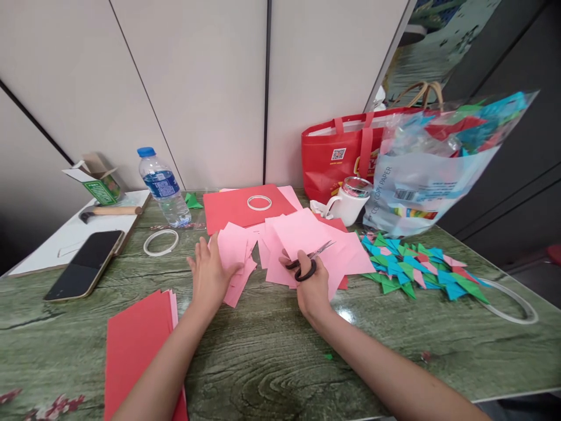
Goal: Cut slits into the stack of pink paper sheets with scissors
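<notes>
My left hand (209, 273) is at the near stack of pink paper pieces (233, 245), its thumb over their lower left part and its fingers at their left edge. Some pieces in this stack lie askew. My right hand (313, 286) holds scissors (305, 269) with dark handles, their blades pointing up and to the right. Under and behind that hand, many pink paper squares (302, 231) are spread in an overlapping fan. Part of the right hand's grip is hidden by the handles and paper.
Behind lie red sheets (232, 210) with a tape roll (259, 203). A bottle (164, 190), phone (85, 264), hammer (111, 210) and second tape roll (160, 242) stand left. Right are a white mug (350, 204), folded paper triangles (416, 266), a plastic bag (421, 187) and red bag (322, 161).
</notes>
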Demonstrator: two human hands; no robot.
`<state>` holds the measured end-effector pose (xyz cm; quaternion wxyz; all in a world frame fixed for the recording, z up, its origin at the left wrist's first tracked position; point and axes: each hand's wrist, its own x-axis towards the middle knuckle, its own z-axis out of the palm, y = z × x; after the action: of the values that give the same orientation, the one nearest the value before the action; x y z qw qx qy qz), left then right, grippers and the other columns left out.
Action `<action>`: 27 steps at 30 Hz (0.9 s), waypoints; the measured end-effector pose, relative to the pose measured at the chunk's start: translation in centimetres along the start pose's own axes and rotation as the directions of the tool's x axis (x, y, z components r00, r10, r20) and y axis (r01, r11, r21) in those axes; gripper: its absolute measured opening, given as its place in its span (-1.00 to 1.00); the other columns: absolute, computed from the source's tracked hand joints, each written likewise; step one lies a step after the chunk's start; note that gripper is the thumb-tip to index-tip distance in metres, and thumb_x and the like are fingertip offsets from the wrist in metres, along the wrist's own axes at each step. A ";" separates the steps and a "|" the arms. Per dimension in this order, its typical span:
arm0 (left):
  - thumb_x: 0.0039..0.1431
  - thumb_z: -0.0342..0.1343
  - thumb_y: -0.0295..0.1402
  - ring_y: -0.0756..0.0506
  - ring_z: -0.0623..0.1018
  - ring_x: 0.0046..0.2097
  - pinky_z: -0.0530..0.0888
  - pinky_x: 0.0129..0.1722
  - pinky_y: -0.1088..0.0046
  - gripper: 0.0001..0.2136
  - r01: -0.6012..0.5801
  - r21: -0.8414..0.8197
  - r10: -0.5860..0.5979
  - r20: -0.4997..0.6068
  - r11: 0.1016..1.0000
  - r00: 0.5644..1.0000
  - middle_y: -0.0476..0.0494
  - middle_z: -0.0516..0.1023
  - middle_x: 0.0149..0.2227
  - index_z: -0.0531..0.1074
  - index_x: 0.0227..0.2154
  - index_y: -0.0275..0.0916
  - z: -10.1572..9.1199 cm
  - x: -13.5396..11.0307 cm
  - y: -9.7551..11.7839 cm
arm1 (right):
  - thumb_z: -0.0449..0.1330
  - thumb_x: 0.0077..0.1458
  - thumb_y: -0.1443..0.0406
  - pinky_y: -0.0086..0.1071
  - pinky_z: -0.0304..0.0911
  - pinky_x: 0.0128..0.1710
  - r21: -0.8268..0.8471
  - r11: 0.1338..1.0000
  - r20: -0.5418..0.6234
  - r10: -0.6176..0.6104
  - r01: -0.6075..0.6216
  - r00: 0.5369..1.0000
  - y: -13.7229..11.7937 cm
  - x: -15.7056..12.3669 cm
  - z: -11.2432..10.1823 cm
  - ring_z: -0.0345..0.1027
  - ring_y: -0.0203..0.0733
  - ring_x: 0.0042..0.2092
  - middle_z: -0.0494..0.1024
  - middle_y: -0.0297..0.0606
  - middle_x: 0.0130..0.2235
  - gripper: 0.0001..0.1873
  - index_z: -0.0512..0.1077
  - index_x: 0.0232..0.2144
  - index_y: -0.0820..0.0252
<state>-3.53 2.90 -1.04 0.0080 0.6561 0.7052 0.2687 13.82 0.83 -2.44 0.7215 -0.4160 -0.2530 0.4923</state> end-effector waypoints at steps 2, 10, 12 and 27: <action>-0.17 0.09 -0.01 -0.45 0.01 0.16 0.04 -0.06 -0.22 -0.13 0.042 0.097 -0.049 0.080 0.994 0.996 -0.60 -0.04 0.16 -0.14 0.15 -0.31 0.3 -0.1 -0.2 | 0.17 -0.06 0.17 -0.21 0.29 -0.21 0.033 0.998 0.059 0.042 -0.044 0.997 0.0 -0.5 0.2 0.44 -0.21 -0.37 0.49 -0.23 -0.38 -0.74 0.23 -0.44 0.24; -0.22 0.04 0.08 -0.50 0.13 0.10 0.03 -0.11 -0.26 -0.06 0.030 0.149 -0.050 0.134 0.988 0.990 -0.65 -0.09 0.15 -0.23 0.17 -0.28 0.6 -0.4 0.1 | 0.15 -0.05 0.24 -0.24 0.23 -0.15 -0.013 0.995 0.006 -0.097 0.097 0.995 0.3 -0.8 0.2 0.41 -0.21 -0.24 0.48 -0.31 -0.37 -0.76 0.18 -0.34 0.16; -0.21 0.05 0.07 -0.49 0.14 0.10 0.05 -0.10 -0.24 -0.07 0.030 0.139 -0.049 0.134 0.990 0.990 -0.65 -0.07 0.15 -0.22 0.16 -0.27 0.6 -0.4 0.0 | 0.13 -0.02 0.22 -0.33 0.27 -0.28 -0.058 0.993 0.025 -0.102 0.104 0.994 0.2 -0.8 0.1 0.42 -0.25 -0.34 0.48 -0.32 -0.42 -0.79 0.20 -0.35 0.18; -0.13 0.13 -0.19 -0.26 0.28 0.04 0.27 -0.04 0.13 -0.23 0.019 -0.404 -0.077 -0.128 0.914 0.989 -0.35 0.11 0.12 -0.09 0.13 -0.24 -1.3 0.1 1.3 | 0.13 -0.01 0.17 -0.32 0.31 -0.33 -0.187 0.982 0.268 0.044 0.007 0.962 0.0 -1.7 0.3 0.40 -0.26 -0.45 0.51 -0.25 -0.40 -0.74 0.21 -0.32 0.19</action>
<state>-2.80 2.48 0.57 0.0994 0.6022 0.6498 0.4530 12.94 -0.62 -2.22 0.6333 -0.4129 -0.3904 0.5254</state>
